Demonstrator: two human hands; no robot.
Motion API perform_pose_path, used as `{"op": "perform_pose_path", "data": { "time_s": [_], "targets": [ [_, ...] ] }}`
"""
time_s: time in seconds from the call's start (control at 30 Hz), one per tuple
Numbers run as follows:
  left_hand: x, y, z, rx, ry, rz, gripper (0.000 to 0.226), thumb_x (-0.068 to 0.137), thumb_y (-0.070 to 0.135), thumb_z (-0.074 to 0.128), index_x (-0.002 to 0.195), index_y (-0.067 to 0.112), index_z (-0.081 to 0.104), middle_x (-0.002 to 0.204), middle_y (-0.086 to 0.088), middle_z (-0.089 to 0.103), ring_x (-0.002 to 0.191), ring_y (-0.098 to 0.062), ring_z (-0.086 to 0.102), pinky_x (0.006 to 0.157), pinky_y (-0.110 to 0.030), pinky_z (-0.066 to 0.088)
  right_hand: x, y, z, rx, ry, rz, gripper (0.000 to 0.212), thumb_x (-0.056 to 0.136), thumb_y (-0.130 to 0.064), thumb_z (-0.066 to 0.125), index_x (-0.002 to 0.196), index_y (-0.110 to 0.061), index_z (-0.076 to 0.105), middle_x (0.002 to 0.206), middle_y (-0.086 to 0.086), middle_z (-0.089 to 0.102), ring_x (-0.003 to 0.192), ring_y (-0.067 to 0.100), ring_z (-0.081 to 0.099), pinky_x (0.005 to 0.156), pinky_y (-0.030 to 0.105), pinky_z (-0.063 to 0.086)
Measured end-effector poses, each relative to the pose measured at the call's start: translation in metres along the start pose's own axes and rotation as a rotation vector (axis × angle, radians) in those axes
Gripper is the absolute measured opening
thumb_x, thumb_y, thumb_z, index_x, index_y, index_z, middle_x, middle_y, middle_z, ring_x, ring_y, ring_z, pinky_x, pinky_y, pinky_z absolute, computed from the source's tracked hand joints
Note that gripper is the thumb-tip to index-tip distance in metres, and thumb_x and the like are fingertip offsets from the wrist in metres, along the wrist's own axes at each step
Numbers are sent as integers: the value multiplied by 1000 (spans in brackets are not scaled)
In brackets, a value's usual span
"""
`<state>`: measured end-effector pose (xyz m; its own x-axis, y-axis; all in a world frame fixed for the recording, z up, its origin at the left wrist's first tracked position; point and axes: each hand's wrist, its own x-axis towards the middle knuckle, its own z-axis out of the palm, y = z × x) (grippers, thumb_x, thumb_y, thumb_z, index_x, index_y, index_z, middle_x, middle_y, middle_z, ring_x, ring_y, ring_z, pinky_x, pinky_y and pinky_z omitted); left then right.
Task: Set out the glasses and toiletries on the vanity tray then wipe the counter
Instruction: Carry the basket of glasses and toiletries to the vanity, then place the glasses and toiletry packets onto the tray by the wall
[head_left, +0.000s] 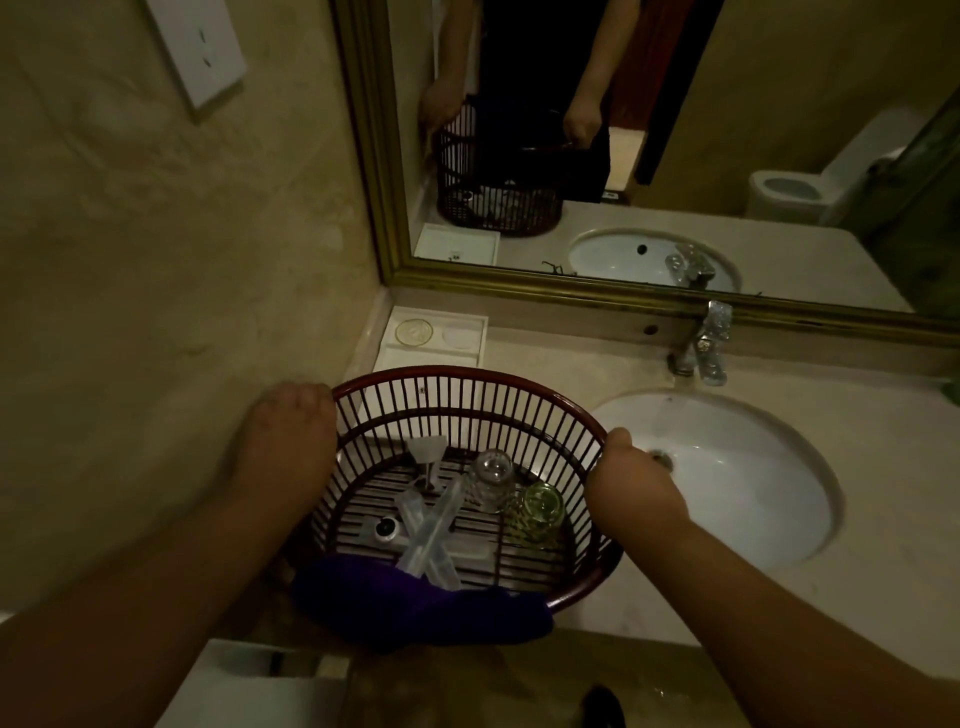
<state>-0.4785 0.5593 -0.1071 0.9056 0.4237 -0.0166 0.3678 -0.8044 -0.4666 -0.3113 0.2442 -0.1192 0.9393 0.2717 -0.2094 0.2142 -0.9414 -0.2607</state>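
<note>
Left hand (293, 421) and right hand (618, 452) each grip opposite sides of the basket (441, 370) rim, just before the tray (426, 358) on the worktop (883, 493). The clear glass (492, 475), green glass (540, 512) and tubes (431, 535) lie loose inside, so tilting could knock them together. The draped cloth (415, 603) may slip off.

Basket (467, 395): glossy dark-red plastic slats. Clear glass (492, 470) and green-tinted glass (540, 506), both shiny. Tubes (431, 530): smooth translucent plastic. Purple cloth (415, 603): soft, matt. Vanity tray (431, 356): smooth white. Counter (857, 519): polished beige stone. Sink (753, 467): glossy white ceramic. Faucet (706, 343): chromed metal.
</note>
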Motion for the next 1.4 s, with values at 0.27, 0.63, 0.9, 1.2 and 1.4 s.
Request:
{"op": "perform_pose_path", "data": {
  "time_s": [0.27, 0.63, 0.9, 1.2, 1.4],
  "targets": [
    [11, -8, 21, -167, 37, 62, 75, 95, 20, 57, 152, -8, 18, 143, -31, 43, 132, -43, 41, 110, -48, 33, -4, -8, 6, 30, -4, -2, 22, 89, -3, 51, 102, -14, 37, 72, 4, 60, 63, 24, 63, 53, 33, 49],
    [66, 4, 23, -497, -41, 70, 50, 95, 34, 62, 135, 11, 42, 118, -15, 57, 93, -34, 61, 69, -41, 49, 4, -9, 10, 3, 82, -37, 18, 91, -19, 55, 96, -23, 38, 65, -6, 55, 51, 12, 54, 41, 26, 33],
    [115, 14, 14, -473, -75, 203, 27, 94, 41, 59, 109, 21, 48, 98, -6, 66, 84, -29, 63, 64, -36, 49, 69, -37, 7, -56, 1, -321, 18, 90, -32, 61, 97, -25, 46, 76, -4, 58, 66, 21, 59, 56, 33, 48],
    [126, 15, 26, -500, -52, 197, 29, 89, 52, 60, 96, 25, 53, 83, 1, 65, 72, -21, 59, 55, -32, 39, 102, -61, 15, -147, -29, -430, 22, 89, -39, 65, 101, -25, 52, 70, -9, 48, 62, 16, 50, 53, 30, 41],
    [127, 17, 28, -549, -32, 180, 27, 87, 52, 63, 93, 26, 57, 79, 4, 62, 64, -15, 47, 53, -31, 36, 107, -90, 15, -190, -46, -459, 22, 91, -37, 64, 103, -21, 56, 74, -5, 52, 70, 21, 55, 59, 30, 40]
  ]
}}
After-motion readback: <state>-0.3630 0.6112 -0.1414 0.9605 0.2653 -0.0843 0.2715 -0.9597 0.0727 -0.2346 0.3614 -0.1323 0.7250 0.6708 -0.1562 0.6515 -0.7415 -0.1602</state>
